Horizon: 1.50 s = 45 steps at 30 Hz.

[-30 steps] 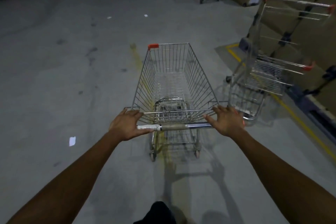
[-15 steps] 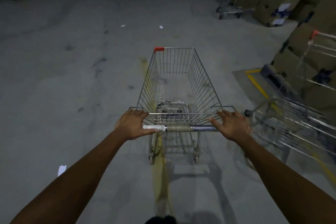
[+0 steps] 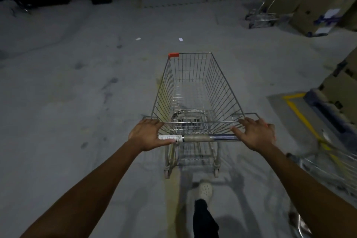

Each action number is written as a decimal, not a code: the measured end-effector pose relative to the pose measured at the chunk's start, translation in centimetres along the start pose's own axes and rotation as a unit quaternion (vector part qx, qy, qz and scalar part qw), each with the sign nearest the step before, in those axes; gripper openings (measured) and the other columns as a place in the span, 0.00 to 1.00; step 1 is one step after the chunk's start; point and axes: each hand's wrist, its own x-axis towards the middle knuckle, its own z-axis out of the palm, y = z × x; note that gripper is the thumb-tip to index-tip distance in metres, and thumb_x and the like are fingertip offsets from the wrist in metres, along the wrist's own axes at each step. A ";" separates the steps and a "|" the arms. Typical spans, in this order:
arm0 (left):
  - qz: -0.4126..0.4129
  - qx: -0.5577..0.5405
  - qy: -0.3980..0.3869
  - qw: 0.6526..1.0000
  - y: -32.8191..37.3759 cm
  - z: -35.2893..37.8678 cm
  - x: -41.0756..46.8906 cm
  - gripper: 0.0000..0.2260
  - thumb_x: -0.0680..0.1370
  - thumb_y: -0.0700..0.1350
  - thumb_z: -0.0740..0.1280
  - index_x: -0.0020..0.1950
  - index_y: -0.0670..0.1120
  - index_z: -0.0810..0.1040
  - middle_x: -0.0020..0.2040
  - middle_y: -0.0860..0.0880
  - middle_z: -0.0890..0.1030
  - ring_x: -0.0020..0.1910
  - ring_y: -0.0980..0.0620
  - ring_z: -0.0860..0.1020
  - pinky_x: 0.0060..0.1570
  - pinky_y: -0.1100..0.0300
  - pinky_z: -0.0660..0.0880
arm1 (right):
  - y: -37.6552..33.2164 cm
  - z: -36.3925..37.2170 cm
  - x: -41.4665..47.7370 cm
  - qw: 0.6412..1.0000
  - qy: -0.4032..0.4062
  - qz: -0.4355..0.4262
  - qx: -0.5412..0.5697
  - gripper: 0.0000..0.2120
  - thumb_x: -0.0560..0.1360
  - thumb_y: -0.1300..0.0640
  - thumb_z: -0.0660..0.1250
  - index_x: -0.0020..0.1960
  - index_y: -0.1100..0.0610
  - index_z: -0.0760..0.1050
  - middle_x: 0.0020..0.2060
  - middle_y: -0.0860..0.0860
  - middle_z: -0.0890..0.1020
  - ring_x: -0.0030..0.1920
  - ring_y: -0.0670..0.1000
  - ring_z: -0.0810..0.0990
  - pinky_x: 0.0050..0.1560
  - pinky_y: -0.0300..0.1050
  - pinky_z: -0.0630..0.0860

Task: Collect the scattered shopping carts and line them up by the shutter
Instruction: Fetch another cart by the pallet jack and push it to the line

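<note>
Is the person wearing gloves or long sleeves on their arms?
No gloves. The left hand and right hand are both bare, with no ring or watch that I can see. The arms are bare too: no sleeves reach into view.

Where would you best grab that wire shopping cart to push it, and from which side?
Take the handle bar at the near end of the shopping cart, coming from behind, one hand toward each end, as the left hand and right hand sit now. The bar runs level across the cart's width and the basket stretches away from it, so a push there should drive it straight.
</note>
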 end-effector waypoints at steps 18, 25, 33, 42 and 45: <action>-0.046 -0.023 -0.017 0.999 -11.6 -5.7 42.0 0.53 0.63 0.85 0.45 0.75 0.51 0.69 0.73 0.49 0.73 0.70 0.45 0.71 0.69 0.51 0.66 | 0.3 -6.4 45.1 0.999 -0.023 -0.023 -0.002 0.44 0.70 0.22 0.36 0.75 0.41 0.66 0.75 0.45 0.69 0.74 0.57 0.66 0.66 0.58 0.63; -0.053 -0.006 -0.013 0.999 -18.5 -7.4 60.4 0.52 0.64 0.85 0.44 0.76 0.53 0.66 0.75 0.50 0.70 0.73 0.46 0.68 0.73 0.43 0.58 | -0.9 -8.7 64.1 0.999 0.013 -0.028 -0.008 0.43 0.71 0.23 0.37 0.73 0.43 0.70 0.74 0.46 0.72 0.71 0.56 0.70 0.64 0.57 0.66; -0.027 -0.006 -0.026 0.999 -26.4 -10.5 81.9 0.53 0.64 0.85 0.41 0.77 0.53 0.66 0.76 0.49 0.69 0.75 0.47 0.66 0.75 0.42 0.55 | -2.3 -11.9 86.4 1.000 -0.010 -0.019 0.008 0.45 0.70 0.22 0.35 0.75 0.41 0.67 0.75 0.46 0.69 0.74 0.57 0.66 0.67 0.59 0.64; -0.029 -0.006 -0.030 0.999 -33.8 -13.3 106.5 0.49 0.66 0.84 0.46 0.77 0.53 0.65 0.76 0.49 0.69 0.75 0.47 0.66 0.75 0.42 0.56 | -2.5 -15.0 112.3 0.999 -0.016 -0.029 -0.013 0.41 0.72 0.23 0.38 0.76 0.41 0.65 0.75 0.44 0.69 0.73 0.56 0.66 0.64 0.58 0.65; -0.046 -0.023 -0.010 0.999 -35.9 -14.9 115.9 0.49 0.64 0.84 0.46 0.74 0.54 0.68 0.74 0.50 0.72 0.72 0.46 0.69 0.72 0.44 0.60 | -1.8 -16.0 122.9 0.999 -0.017 -0.039 -0.017 0.40 0.73 0.24 0.40 0.76 0.41 0.65 0.75 0.45 0.69 0.72 0.57 0.67 0.65 0.59 0.64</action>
